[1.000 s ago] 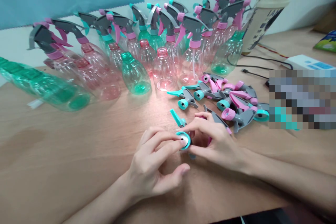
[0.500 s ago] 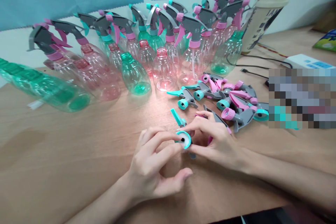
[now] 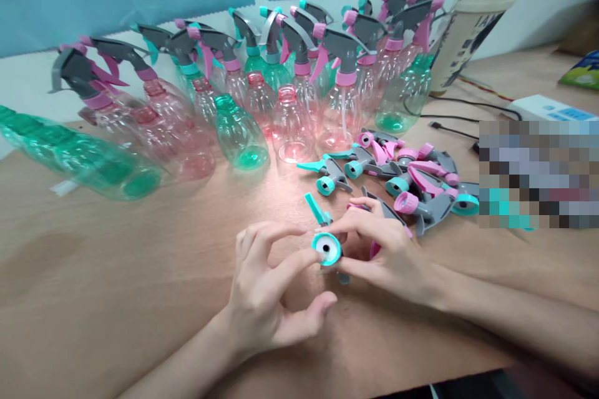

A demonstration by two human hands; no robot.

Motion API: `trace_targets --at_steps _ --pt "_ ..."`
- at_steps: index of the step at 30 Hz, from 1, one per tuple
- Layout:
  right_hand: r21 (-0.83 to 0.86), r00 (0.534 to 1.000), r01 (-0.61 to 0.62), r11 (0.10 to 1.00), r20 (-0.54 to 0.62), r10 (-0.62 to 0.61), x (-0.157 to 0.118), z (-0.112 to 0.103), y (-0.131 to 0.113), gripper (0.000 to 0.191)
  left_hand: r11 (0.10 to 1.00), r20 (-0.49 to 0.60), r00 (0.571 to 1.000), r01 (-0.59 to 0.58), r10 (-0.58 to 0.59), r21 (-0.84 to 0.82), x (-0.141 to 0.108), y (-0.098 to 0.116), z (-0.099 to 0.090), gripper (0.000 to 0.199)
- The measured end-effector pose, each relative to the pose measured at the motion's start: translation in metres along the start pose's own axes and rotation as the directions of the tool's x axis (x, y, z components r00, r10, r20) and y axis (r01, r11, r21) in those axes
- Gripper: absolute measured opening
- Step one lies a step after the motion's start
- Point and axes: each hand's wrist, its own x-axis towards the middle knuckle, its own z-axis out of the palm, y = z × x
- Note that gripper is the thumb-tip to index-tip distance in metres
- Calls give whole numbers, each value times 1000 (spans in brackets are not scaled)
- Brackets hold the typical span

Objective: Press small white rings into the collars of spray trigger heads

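Note:
In my right hand (image 3: 384, 249) is a grey and turquoise spray head (image 3: 326, 249), gripped between thumb and fingers. Its round turquoise collar faces me, showing a white disc with a dark central hole. The turquoise trigger sticks up behind it, and much of the grey body is hidden by my fingers. My left hand (image 3: 269, 290) has its fingers apart, one fingertip at the collar's lower left edge and the thumb away from it. Just beyond my right hand lies a pile of loose spray heads (image 3: 423, 199) in pink, turquoise and grey.
Behind stand several pink and green clear bottles, some topped with spray heads, among them an uncapped green bottle (image 3: 241, 134) and an uncapped pink bottle (image 3: 294, 128). Nested green bottles (image 3: 79, 153) lie at left. A cream tumbler (image 3: 468, 37), black cables (image 3: 456, 134) and a white box (image 3: 552, 109) are at right.
My left hand has drawn back slightly to the left. One finger that lay over the white disc has lifted off, uncovering the collar. My right hand holds the spray head in place.

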Motion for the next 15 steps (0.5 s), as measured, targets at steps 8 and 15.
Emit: trace_targets --at_steps 8,15 --pt "-10 999 31 999 11 -31 -1 0 0 25 999 40 999 35 -36 19 1 -2 0 26" --pt "-29 998 58 998 32 -57 0 0 3 26 987 111 985 140 -131 -77 -1 6 1 27"
